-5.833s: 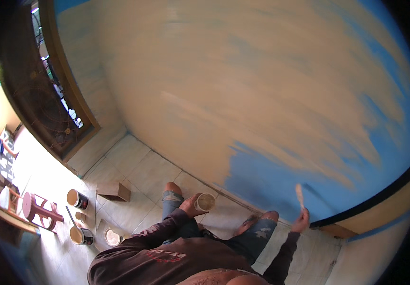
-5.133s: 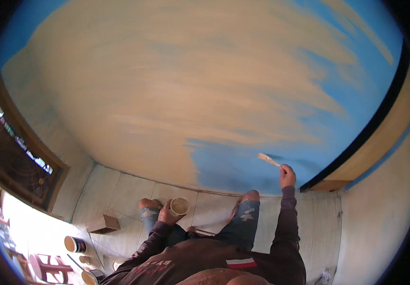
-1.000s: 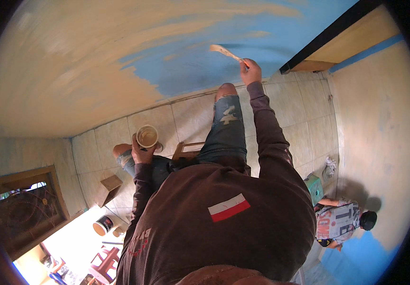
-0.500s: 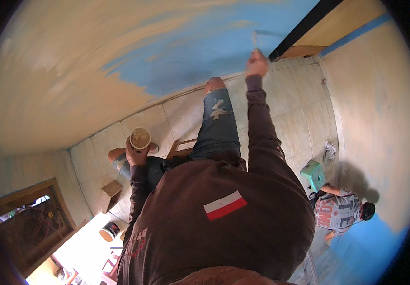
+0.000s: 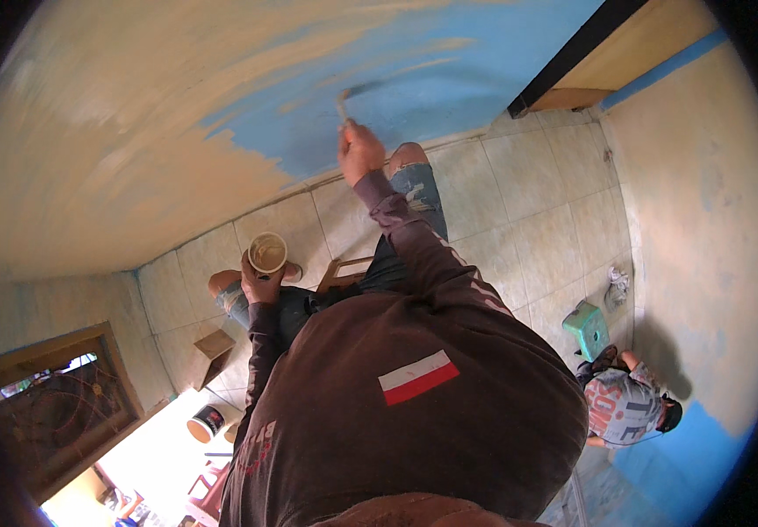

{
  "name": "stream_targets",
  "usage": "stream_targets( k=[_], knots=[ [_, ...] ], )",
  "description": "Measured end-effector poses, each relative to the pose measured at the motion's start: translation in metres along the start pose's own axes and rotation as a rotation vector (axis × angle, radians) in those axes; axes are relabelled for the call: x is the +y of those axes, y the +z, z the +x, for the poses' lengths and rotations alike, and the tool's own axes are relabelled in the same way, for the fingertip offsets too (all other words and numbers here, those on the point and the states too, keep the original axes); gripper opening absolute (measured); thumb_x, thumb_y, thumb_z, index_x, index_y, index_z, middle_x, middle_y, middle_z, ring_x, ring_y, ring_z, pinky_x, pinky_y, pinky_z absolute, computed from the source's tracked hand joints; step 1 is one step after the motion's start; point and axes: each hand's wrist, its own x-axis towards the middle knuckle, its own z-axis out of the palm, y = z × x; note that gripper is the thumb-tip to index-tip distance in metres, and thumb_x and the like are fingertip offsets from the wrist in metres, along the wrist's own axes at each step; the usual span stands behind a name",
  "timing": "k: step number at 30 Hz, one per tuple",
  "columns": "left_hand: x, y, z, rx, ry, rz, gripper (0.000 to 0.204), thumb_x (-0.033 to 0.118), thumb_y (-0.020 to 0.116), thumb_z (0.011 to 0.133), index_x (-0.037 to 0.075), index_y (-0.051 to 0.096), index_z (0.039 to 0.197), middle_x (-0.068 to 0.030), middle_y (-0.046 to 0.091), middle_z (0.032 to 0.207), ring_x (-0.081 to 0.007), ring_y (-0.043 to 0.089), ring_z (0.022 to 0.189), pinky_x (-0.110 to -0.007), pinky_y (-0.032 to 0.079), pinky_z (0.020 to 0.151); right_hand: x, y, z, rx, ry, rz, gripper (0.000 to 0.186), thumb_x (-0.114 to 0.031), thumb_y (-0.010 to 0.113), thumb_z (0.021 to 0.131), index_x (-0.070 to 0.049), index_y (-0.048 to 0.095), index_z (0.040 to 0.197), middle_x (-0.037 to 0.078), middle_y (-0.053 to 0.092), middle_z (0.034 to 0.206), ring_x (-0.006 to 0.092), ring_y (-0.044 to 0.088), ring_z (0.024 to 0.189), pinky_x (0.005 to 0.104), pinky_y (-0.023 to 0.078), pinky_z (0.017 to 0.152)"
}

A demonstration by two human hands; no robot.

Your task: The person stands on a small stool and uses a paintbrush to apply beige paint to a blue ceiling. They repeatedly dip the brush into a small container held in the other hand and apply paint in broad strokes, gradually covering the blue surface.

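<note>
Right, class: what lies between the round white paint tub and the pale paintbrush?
No object: between the tub and the paintbrush, the head view shows only pale floor tiles and beige-and-blue wall.

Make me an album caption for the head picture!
Right hand holding a brush, left hand holding a tub, at a blue-and-beige wall.

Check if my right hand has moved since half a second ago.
Yes: your right hand has moved left, farther from the black strip at the upper right.
</note>
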Motion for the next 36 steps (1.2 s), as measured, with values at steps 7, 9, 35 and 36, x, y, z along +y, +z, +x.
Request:
stream_targets(
  k=[7, 9, 35, 36],
  knots=[
    [0.009, -0.005, 0.000, 0.012, -0.033, -0.017, 0.091, 0.033, 0.091, 0.066, 0.004, 0.046, 0.139, -0.0179, 0.063, 0.125, -0.0309, 0.065, 0.112, -0.040, 0.055, 0.091, -0.045, 0.033, -0.003, -0.184, -0.129, 0.404, 0.019, -0.023, 0.064, 0.093, -0.006, 0.068, 0.100, 0.016, 0.068, 0.083, 0.0370, 0.065, 0.076, 0.0438, 0.052, 0.065],
    [0.008, -0.004, -0.001, 0.015, -0.054, 0.006, 0.091, 0.032, 0.091, 0.066, 0.003, 0.046, 0.139, -0.0183, 0.063, 0.125, -0.0308, 0.065, 0.112, -0.040, 0.056, 0.091, -0.028, 0.040, 0.015, -0.168, -0.064, 0.503, 0.021, -0.025, 0.066, 0.094, -0.004, 0.071, 0.097, 0.017, 0.069, 0.081, 0.0350, 0.066, 0.071, 0.0411, 0.052, 0.063],
    [0.004, 0.002, 0.003, 0.038, -0.032, -0.012, 0.090, 0.034, 0.091, 0.066, 0.006, 0.047, 0.139, -0.0170, 0.064, 0.125, -0.0308, 0.065, 0.114, -0.040, 0.053, 0.093, 0.244, -0.118, 0.102, 0.443, 0.693, 0.668, 0.027, -0.028, 0.054, 0.099, -0.007, 0.068, 0.090, 0.006, 0.071, 0.081, 0.0123, 0.058, 0.061, 0.0304, 0.047, 0.055],
    [0.001, 0.010, 0.007, 0.011, -0.022, -0.031, 0.091, 0.034, 0.091, 0.065, 0.007, 0.046, 0.139, -0.0166, 0.064, 0.126, -0.0305, 0.064, 0.115, -0.040, 0.053, 0.094, 0.278, -0.095, 0.088, 0.412, 0.548, 0.328, 0.026, -0.027, 0.055, 0.097, -0.006, 0.068, 0.091, 0.008, 0.072, 0.081, 0.0162, 0.061, 0.064, 0.0341, 0.048, 0.058]
  ],
)
